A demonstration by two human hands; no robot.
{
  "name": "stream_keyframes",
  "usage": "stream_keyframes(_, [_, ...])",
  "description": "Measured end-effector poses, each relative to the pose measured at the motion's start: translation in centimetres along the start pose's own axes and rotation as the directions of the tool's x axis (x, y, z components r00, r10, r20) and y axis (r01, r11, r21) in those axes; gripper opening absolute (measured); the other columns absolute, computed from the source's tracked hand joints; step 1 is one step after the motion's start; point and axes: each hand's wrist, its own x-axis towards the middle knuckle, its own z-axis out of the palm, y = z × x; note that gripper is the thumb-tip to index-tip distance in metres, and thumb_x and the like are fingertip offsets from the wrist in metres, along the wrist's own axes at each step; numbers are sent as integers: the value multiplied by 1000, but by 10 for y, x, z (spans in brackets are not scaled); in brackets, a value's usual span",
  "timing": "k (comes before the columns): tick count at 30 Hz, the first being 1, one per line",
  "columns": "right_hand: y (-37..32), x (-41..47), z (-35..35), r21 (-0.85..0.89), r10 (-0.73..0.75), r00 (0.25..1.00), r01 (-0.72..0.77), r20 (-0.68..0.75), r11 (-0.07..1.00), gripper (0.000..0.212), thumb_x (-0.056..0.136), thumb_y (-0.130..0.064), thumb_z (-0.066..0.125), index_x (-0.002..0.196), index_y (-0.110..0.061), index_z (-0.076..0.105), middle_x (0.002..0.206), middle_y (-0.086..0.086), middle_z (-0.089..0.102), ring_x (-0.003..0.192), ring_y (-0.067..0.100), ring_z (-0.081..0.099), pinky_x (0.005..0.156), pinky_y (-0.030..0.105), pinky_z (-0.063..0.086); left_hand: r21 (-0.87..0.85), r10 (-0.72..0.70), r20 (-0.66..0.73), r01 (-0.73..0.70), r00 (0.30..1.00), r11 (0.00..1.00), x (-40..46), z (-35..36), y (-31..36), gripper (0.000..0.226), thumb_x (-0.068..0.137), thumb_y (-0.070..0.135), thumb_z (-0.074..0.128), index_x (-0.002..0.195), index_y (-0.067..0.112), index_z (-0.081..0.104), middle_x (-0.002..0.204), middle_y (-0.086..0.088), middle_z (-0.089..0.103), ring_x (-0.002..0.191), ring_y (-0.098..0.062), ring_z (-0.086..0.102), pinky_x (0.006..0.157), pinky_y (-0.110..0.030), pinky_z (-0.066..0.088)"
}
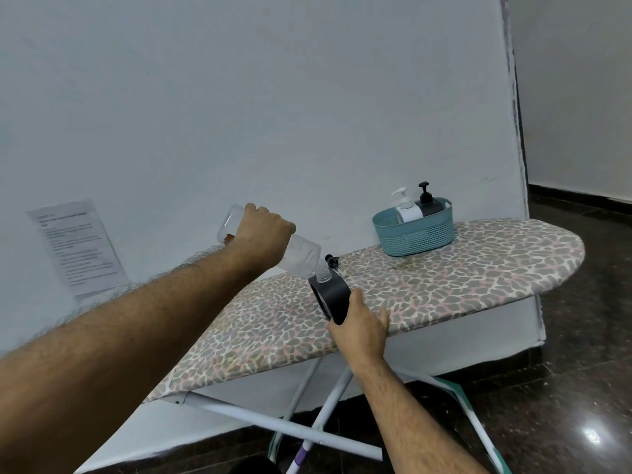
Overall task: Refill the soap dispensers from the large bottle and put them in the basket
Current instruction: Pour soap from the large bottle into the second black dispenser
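**Soap dispenser, dark, under refill at the ironing board**

Item, nearest: my right hand (359,328), fingers and thumb wrapped round the lower body of the dark soap dispenser (331,299). It is held tilted, its open neck uppermost, above the near edge of the ironing board (444,275), whose cover carries a spotted grey and pink print.

Item: my left hand (261,234), curled round the middle of the large clear bottle (301,253). The bottle is tipped mouth-down, and its mouth meets the dispenser's neck. Whether liquid is running I cannot tell.

Item: a black pump head (331,261), lying on the board just behind the dispenser.

Item, further along the board: a teal basket (415,236) standing near the wall, holding a white dispenser (406,208) and a black dispenser (427,201), both upright, side by side, pumps fitted.

Item, farthest: a printed sheet (77,246) leaning against the white wall at left.
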Motion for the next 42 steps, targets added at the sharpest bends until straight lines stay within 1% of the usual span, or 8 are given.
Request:
stream_keyframes(6, [-1, -1, -2, 1, 4, 1000, -4, 10, 1000, 64, 83, -38, 69, 134, -18, 36, 89, -8, 67, 88, 15, 67, 121, 46, 13, 14, 17, 5, -18, 1000, 1000, 4, -4, 0, 31, 93, 14, 58, 123, 24, 58, 112, -2, 67, 103, -24, 59, 95, -40, 39])
stream_keyframes(10, [-1, -1, -3, -3, 2, 1000, -2, 5, 1000, 64, 84, -39, 69, 135, -18, 36, 91, -7, 67, 89, 16, 67, 121, 47, 14, 41, 37, -10, -37, 999, 998, 6, -5, 0, 30, 93, 14, 58, 121, 23, 59, 109, -2, 67, 100, -24, 59, 93, -39, 39])
stream_keyframes(15, [-2, -2, -4, 4, 1, 1000, -1, 8, 1000, 63, 84, -38, 70, 133, -19, 36, 91, -8, 68, 90, 15, 68, 121, 46, 14, 66, 53, -10, -52, 999, 996, 9, -6, 0, 31, 93, 16, 59, 123, 24, 58, 111, -2, 68, 101, -24, 59, 93, -39, 39])
stream_keyframes(25, [-1, -2, -4, -4, 3, 1000, -3, 16, 1000, 64, 85, -40, 69, 134, -20, 34, 89, -9, 66, 88, 15, 67, 121, 46, 13, 104, 96, -21, -93, 995, 990, 13, -15, 2, 22, 94, 15, 56, 114, 21, 60, 109, -3, 67, 100, -23, 58, 93, -39, 39])
stream_keyframes(31, [-1, -2, -3, 34, 4, 1000, -5, 8, 999, 60, 83, -37, 70, 131, -21, 36, 85, -10, 66, 87, 14, 68, 121, 46, 12, 125, 118, -17, -115, 993, 985, 17, -19, 3, 23, 93, 16, 58, 115, 22, 60, 112, -3, 67, 104, -25, 59, 97, -41, 37])
stream_keyframes(42, [-1, -1, -3, 17, -2, 1000, 2, 16, 1000, 65, 84, -38, 69, 136, -19, 34, 93, -8, 67, 92, 15, 67, 121, 47, 12, 144, 146, -22, -142, 989, 979, 23, -24, 5, 28, 92, 19, 63, 119, 23, 61, 116, -2, 67, 107, -24, 58, 99, -40, 36])
